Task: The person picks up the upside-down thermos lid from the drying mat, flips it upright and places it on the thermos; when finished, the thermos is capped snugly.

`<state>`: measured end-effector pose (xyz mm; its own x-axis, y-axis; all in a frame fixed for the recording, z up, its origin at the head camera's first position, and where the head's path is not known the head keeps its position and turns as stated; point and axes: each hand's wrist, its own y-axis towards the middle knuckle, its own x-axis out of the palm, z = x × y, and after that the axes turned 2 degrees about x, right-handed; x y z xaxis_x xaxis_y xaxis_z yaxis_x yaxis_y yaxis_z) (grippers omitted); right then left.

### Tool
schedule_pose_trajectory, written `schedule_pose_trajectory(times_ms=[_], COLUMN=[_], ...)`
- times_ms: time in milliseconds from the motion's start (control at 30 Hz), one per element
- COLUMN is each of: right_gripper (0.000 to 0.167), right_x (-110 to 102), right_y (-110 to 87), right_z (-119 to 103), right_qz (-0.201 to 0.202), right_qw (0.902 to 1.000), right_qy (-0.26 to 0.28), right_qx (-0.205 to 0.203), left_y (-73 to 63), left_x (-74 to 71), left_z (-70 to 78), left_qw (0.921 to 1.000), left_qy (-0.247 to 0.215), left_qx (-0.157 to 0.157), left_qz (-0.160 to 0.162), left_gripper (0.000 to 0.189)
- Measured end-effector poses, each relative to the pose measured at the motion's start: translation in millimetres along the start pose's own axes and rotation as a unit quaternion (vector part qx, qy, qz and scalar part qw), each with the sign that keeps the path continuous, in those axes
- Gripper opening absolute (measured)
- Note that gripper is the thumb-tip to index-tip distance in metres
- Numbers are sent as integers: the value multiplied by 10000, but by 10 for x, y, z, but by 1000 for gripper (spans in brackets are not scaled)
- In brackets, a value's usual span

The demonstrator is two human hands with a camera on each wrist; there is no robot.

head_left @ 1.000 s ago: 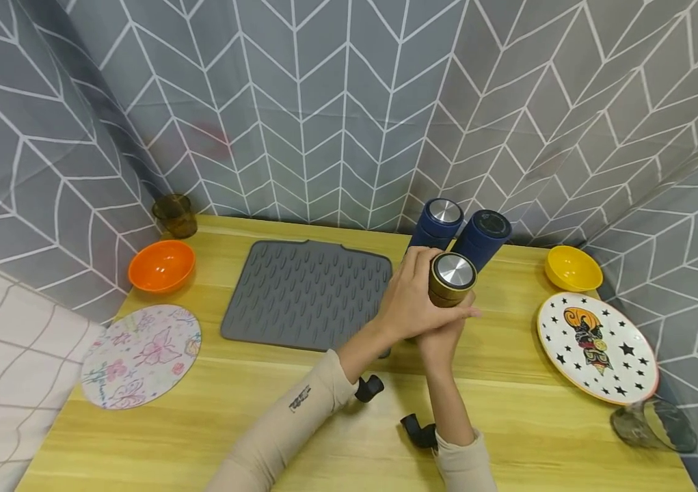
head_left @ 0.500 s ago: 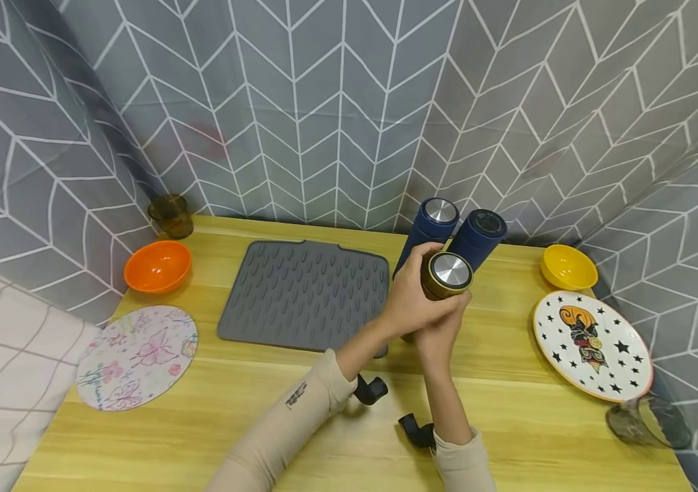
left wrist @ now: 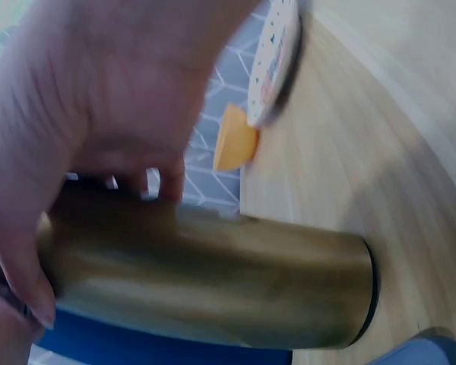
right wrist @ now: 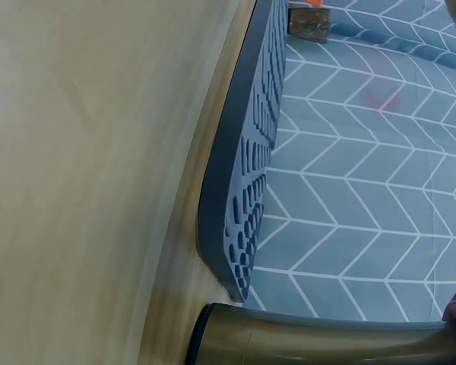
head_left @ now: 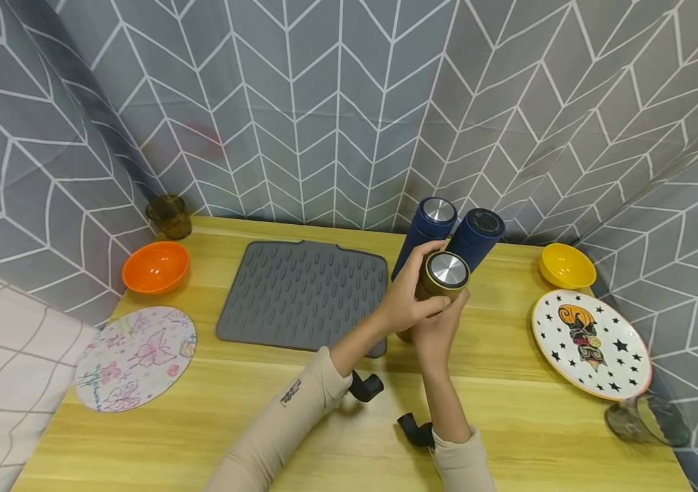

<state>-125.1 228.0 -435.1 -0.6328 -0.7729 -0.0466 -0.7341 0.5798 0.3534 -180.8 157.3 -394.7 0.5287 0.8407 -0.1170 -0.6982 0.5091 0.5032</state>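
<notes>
A gold thermos flask [head_left: 435,287] with a silver-topped lid [head_left: 449,269] stands upright on the wooden table beside the grey mat. My left hand [head_left: 407,294] grips its upper part from the left, thumb and fingers curled round it. Lower down and to the right, my right hand [head_left: 441,331] also holds the flask near its top. The gold body [left wrist: 213,281] reaches down to the wood in the left wrist view. Close behind stand two dark blue flasks, one with a silver lid [head_left: 439,210] and one with a dark lid [head_left: 485,222].
The ridged grey mat [head_left: 305,294] lies left of the flasks. An orange bowl [head_left: 156,267], a brown cup [head_left: 169,216] and a drawn-on oval mat [head_left: 139,359] are at left. To the right are a yellow bowl [head_left: 567,266], a star-patterned plate [head_left: 591,345] and a tipped grey glass [head_left: 647,420].
Both hands stay on the gold flask, with only a slight shift of the fingers on it. The whole head view has drifted a little; the other objects keep their places.
</notes>
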Motion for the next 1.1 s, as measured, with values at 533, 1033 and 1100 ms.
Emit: schedule_pose_trajectory(times_ms=[533,1033,1100], right_gripper=[57,74,78], right_x=[8,-260,-401], right_y=[-2,146,233], right_z=[-19,-121,-130], right_qz=[6,526,684], right_qw=[9993,9970,9964], right_qy=[271,-485,-300], right_qx=[-256,311,405], left_y=[39,-103,-229], left_x=[-23,-308,-441], left_z=[37,39,54], left_qw=[9943,9941,9932], left_qy=[515,726,839], left_qx=[-920,-678,-722], left_qz=[-170,-431,-362], left_gripper=[84,89,87])
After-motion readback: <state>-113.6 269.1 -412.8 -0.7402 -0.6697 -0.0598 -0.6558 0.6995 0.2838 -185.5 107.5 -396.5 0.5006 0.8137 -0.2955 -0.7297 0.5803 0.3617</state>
